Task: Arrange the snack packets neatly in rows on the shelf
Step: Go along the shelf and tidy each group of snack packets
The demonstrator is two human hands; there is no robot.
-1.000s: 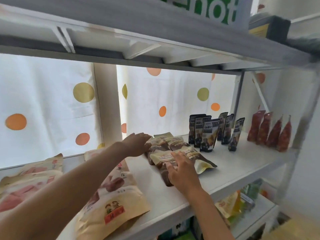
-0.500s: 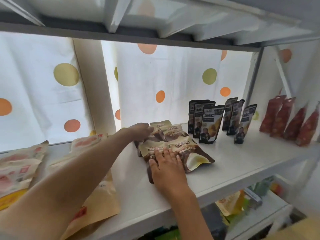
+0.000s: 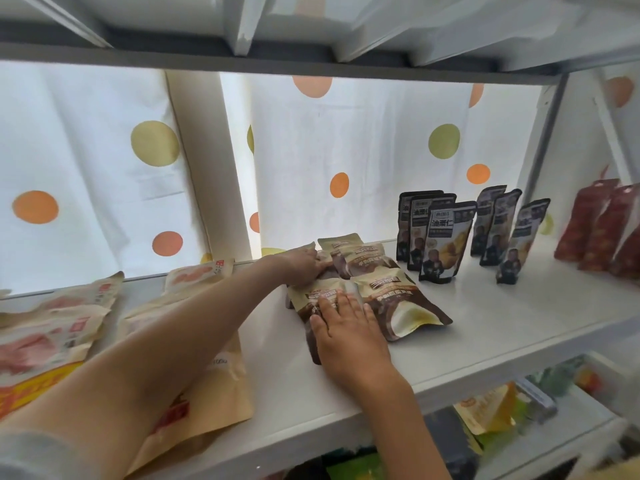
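Note:
Several brown and cream snack packets (image 3: 394,299) lie flat in two short rows at the middle of the white shelf (image 3: 485,327). My right hand (image 3: 349,330) presses flat on the front left packet (image 3: 311,294), fingers straight. My left hand (image 3: 301,266) reaches to the back left packet, fingers lying on its left edge. Black packets (image 3: 440,244) stand upright in rows to the right. Red packets (image 3: 595,226) stand at the far right.
Large beige packets (image 3: 69,320) lie flat on the shelf's left part, partly under my left arm. A dotted white curtain (image 3: 363,150) hangs behind the shelf. Another shelf board runs close overhead. A lower shelf holds colourful packs (image 3: 491,410).
My right hand slid left onto the front left brown packet and flattened on it. The brown packets now lie straighter in two rows. My left hand stays at the back left packet.

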